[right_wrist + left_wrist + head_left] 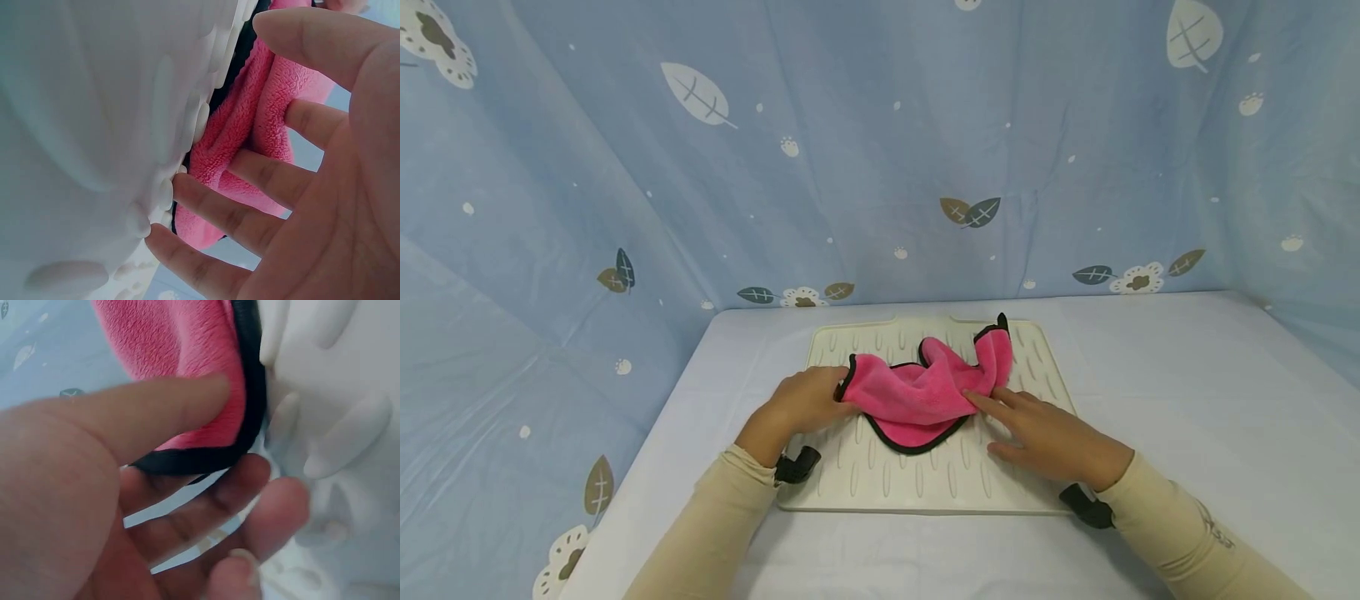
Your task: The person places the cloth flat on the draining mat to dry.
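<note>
A crumpled pink cloth (917, 392) with black edging lies on a cream ribbed mat (917, 492). At the cloth's left end, my left hand (808, 400) pinches a corner; the left wrist view shows the thumb on top of the pink pile (181, 356) and fingers beneath the black edge. My right hand (1048, 429) reaches in from the right with fingers spread. Its fingertips touch the cloth's right part, and in the right wrist view the straight fingers (269, 181) meet the folds, with the lower ones at the mat's ridges. The thumb stands apart from the cloth.
The mat lies on a table with a white cover (1165, 375). A blue curtain (880, 150) with leaf and flower prints hangs behind and along the left. Both wrists carry small black devices (1086, 506) near the beige sleeves (1195, 533).
</note>
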{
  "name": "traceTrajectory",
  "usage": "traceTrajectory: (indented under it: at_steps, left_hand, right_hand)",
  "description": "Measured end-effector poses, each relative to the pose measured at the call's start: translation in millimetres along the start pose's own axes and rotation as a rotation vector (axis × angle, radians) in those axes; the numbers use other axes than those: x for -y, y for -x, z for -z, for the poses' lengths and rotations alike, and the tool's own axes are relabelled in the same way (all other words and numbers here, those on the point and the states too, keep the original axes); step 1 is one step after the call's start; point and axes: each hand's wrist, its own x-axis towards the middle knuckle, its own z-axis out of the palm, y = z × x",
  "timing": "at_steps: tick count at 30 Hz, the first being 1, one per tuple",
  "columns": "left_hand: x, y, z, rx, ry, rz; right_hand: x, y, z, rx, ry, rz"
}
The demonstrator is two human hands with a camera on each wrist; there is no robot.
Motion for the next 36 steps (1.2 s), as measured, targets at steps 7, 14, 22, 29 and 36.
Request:
traceTrajectory:
  at_steps: [7, 14, 22, 29, 36]
  left_hand:
    - [-0.7, -5.3, -3.8, -0.088, -0.018, 0.028]
    - [-2.7, -7.1, 1.0, -0.225, 0.019, 0.070]
    - [2.7, -10.6, -4.7, -0.244, 0.000, 0.144]
    - [-5.1, -5.0, -4.5, -0.256, -0.041, 0.147]
    - [-39.0, 10.0, -2.2, -0.332, -0.013, -0.120]
  right_hand:
    - [-0.3, -0.2, 2.0, 0.001, 0.006, 0.002]
    - [-0.6, -1.2, 2.4, -0.019, 0.001, 0.013]
    - [1.5, -1.8, 2.7, -0.038, 0.006, 0.045]
    - [1.3, 1.3, 1.5, -0.044, 0.016, 0.049]
    - [1.4, 1.3, 0.5, -0.046, 0.010, 0.047]
